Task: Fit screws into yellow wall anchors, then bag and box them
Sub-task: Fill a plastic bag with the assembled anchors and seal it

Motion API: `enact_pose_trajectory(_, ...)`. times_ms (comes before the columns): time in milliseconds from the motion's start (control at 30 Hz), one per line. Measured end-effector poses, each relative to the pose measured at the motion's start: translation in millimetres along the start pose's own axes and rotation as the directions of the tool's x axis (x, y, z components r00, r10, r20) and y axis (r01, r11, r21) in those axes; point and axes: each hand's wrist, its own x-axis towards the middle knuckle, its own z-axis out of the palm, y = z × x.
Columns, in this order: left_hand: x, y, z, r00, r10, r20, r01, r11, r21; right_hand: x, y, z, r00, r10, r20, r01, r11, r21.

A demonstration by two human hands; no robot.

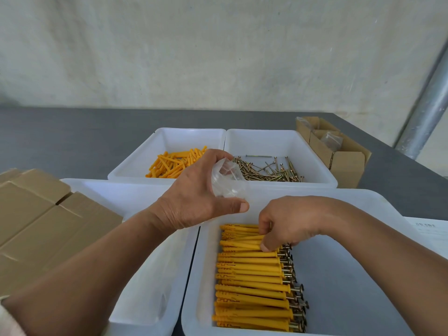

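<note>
My left hand (196, 192) holds a small clear plastic bag (226, 179) open above the bins. My right hand (288, 221) reaches into the near right white bin (344, 299) and pinches the top few yellow anchors with screws fitted (244, 238). Below them a neat row of several assembled anchors (252, 287) lies side by side, screw heads to the right. Loose yellow anchors (177, 162) sit in the far left white bin (169, 137). Loose screws (269, 170) lie in the far right white bin (278, 139).
A near left white bin (135, 209) lies under my left forearm. Closed cardboard boxes (41, 221) are stacked at the left. An open cardboard box (339, 151) holding bags stands at the back right. A printed paper (429, 231) lies at the right edge. The table (72, 137) is grey.
</note>
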Motion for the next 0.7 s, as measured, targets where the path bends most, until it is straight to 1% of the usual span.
enact_pose_trajectory(100, 0.5, 0.3, -0.4, 1.000, 0.002, 0.001, -0.002, 1.000, -0.002, -0.3, 0.5, 0.8, 1.000, -0.005, 0.014, 0.004, 0.999, 0.046)
enact_pose_trajectory(433, 0.4, -0.9, -0.2, 1.000, 0.011, 0.000, -0.011, 1.000, 0.006, -1.2, -0.4, -0.4, 0.999, -0.050, -0.005, 0.051, 0.997, 0.053)
enact_pose_trajectory(700, 0.9, -1.3, -0.2, 1.000, 0.015, -0.004, -0.015, 1.000, 0.017, -2.3, -2.5, -1.5, 0.994, -0.094, -0.049, 0.091, 0.994, -0.060)
